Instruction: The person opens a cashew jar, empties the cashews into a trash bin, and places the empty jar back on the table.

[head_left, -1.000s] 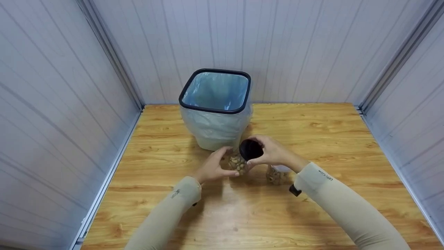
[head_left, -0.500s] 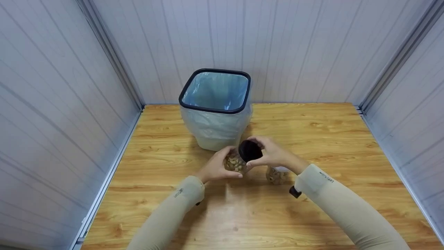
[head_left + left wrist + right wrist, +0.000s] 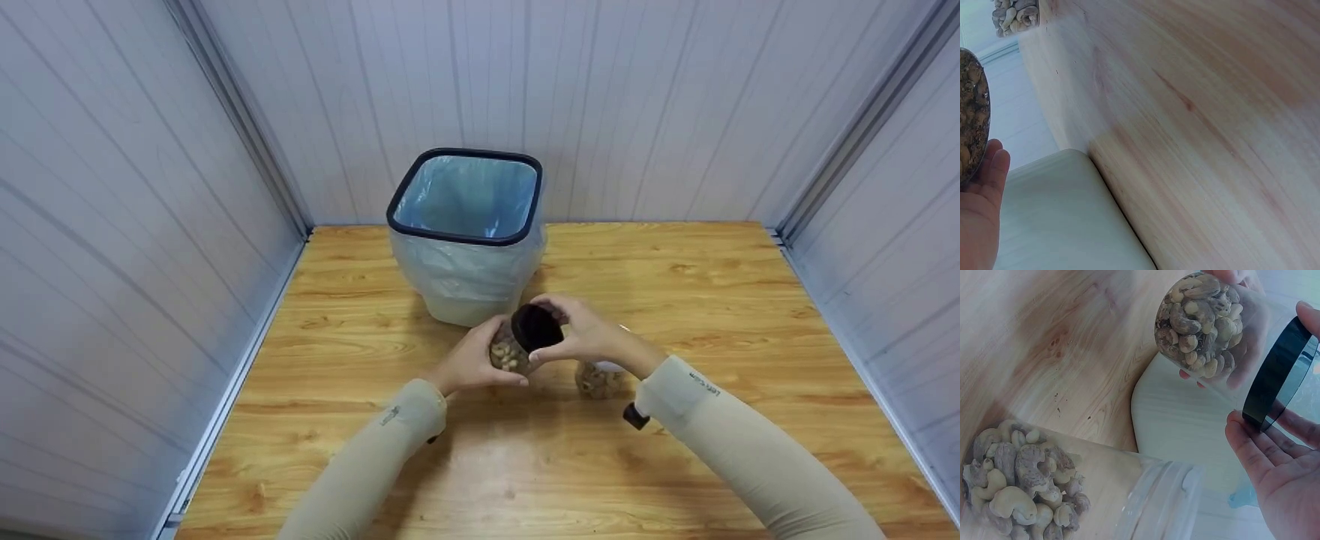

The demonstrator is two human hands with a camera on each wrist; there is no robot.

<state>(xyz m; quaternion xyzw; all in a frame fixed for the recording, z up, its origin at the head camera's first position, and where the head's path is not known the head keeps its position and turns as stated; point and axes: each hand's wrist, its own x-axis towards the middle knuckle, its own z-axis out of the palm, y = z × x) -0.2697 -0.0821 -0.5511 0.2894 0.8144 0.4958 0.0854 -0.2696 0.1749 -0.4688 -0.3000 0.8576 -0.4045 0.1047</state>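
Observation:
In the head view my left hand (image 3: pixel 471 363) grips a clear plastic jar (image 3: pixel 508 358) of cashew nuts around its side, tilted above the wooden table. My right hand (image 3: pixel 589 334) holds the jar's black lid (image 3: pixel 538 328) by its edge, fingers and thumb spread on either side. The right wrist view shows this lid (image 3: pixel 1278 377) at the jar's mouth; whether it is fully seated I cannot tell. A second clear jar (image 3: pixel 598 380) with cashews stands under my right wrist, partly hidden by it. Jar underside (image 3: pixel 971 112) and left fingers appear at the left wrist view's edge.
Just behind my hands stands a bin (image 3: pixel 480 281) lined with a pale bag, its black rim (image 3: pixel 450 237) facing up. White panel walls (image 3: pixel 637 112) enclose the wooden table (image 3: pixel 690 315) at the back and both sides. Small dark crumbs (image 3: pixel 1058 402) lie on the table.
My left hand has closed further around the jar and shifted slightly right. The right hand with the lid has moved slightly left, and the jar has tilted. The bin and second jar stay put.

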